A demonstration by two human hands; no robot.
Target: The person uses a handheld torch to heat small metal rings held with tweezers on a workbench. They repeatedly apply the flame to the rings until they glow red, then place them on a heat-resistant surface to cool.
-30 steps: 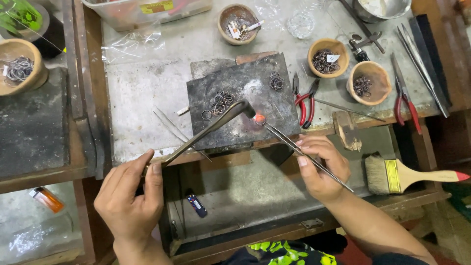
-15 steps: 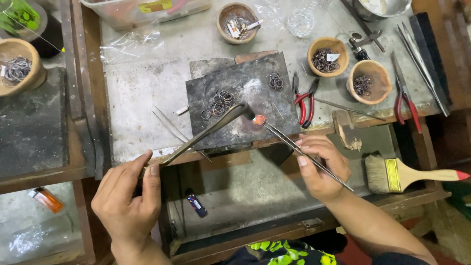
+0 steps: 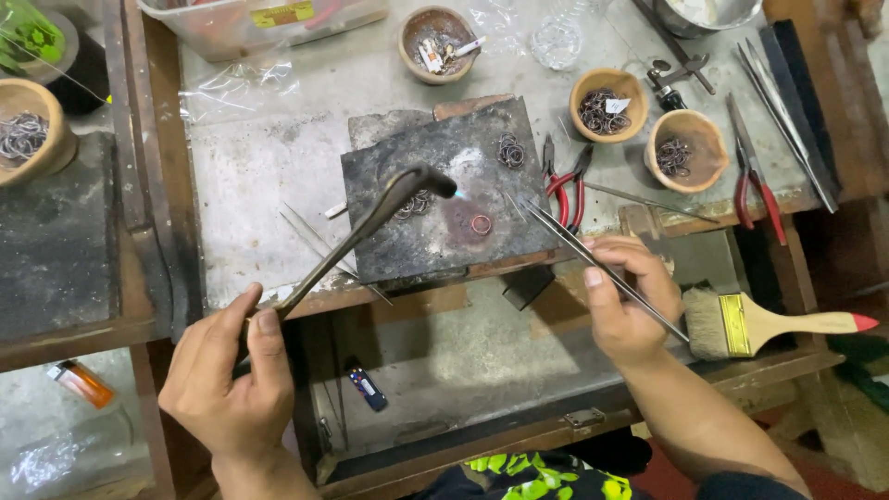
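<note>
Metal fills both hands. The left hand (image 3: 227,384) has its grip closed round the handle of a bent torch (image 3: 370,227), whose nozzle reaches over a dark soldering block (image 3: 444,199) and throws a small blue flame toward a glowing ring (image 3: 481,224) lying near the middle of the block. The right hand (image 3: 630,301) pinches long steel tweezers (image 3: 593,262) between thumb and fingers, their tips just beside the ring and not touching it.

That ring looks light, thin and stiff, and very hot; it would best be taken by its edge with the tweezer tips, never by fingers, and it could easily skid on the block. A cluster of finished rings (image 3: 510,151) sits near the block's far corner, more under the torch nozzle.

Around the block on the table (image 3: 250,167): red-handled pliers (image 3: 567,185) just right of it, two wooden bowls (image 3: 607,102) of rings beyond, a second pair of pliers (image 3: 755,190), and a paintbrush (image 3: 769,324) close by the right wrist. Loose picks (image 3: 319,236) lie under the torch shaft. A lighter (image 3: 368,389) rests in the tray below.
</note>
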